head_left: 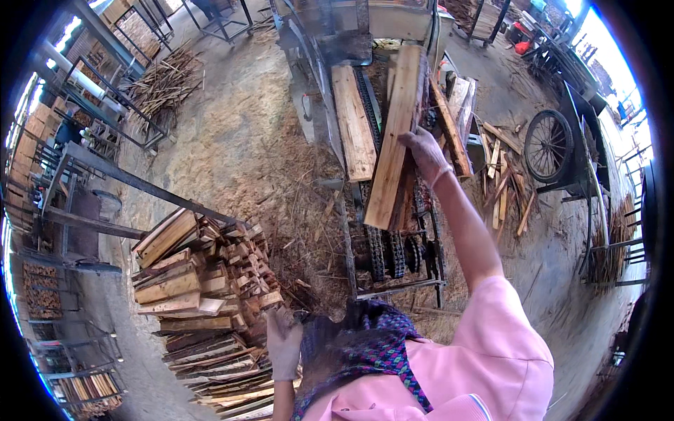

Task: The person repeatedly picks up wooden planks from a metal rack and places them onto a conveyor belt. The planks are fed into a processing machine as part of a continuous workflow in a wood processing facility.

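Note:
My right hand [425, 151], in a pale glove, is closed on the right edge of a long wooden board [393, 154]. The board lies lengthwise and slightly tilted over the chain conveyor [394, 256], with darker, bark-edged wood beneath its right side. Left of it, a shorter thick plank [354, 126] rests on the conveyor. My left hand [283, 345], gloved too, hangs low beside my patterned apron [358, 344], next to the stacked timber [203, 281]. Its fingers look loosely apart and hold nothing that I can see, though they are slightly blurred.
A machine housing [400, 19] stands at the conveyor's far end. More slabs [460, 102] lean along its right side, with loose offcuts [502, 175] on the floor. Further right is a spoked cart wheel [549, 146]. A metal frame [140, 179] reaches toward the timber stack from the left.

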`<state>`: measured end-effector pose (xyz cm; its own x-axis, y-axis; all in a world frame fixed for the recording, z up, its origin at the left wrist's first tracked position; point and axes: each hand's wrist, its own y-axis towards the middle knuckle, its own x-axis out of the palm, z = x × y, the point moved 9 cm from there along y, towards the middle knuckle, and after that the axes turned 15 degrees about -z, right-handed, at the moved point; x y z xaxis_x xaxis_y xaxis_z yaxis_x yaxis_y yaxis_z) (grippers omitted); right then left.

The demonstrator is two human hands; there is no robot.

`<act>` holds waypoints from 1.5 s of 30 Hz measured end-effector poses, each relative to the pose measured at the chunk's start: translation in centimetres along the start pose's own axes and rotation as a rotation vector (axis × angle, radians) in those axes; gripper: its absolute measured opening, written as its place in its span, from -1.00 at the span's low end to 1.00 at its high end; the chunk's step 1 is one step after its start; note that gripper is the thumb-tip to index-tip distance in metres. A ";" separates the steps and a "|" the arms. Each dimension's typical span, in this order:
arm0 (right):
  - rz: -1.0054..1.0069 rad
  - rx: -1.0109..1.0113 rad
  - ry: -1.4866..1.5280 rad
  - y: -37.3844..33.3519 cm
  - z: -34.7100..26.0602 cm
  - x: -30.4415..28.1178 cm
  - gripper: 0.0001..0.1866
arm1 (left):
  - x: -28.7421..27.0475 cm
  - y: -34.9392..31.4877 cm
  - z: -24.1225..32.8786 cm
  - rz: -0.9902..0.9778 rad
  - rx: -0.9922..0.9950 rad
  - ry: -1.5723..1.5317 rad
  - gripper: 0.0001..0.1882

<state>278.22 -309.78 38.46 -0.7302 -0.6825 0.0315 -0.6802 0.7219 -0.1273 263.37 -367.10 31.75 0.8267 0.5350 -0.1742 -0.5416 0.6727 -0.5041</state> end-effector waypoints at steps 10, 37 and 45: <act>-0.299 0.189 -1.413 18.1 4.5 5.0 -0.44 | -2.2 -9.2 -13.9 0.175 -0.199 -0.581 -0.15; 0.014 -0.222 -0.315 8.3 3.7 2.6 -0.45 | -2.9 -6.5 -13.7 0.196 -0.273 -0.618 -0.21; -0.087 -0.268 -0.305 -13.6 3.6 17.5 -0.53 | -7.8 -6.9 -17.0 0.336 -0.247 -0.714 -0.24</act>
<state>274.87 -331.97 37.18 -0.6441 -0.7160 -0.2693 -0.7607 0.6367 0.1264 263.23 -384.60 22.22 0.2855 0.9397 0.1882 -0.6246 0.3314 -0.7071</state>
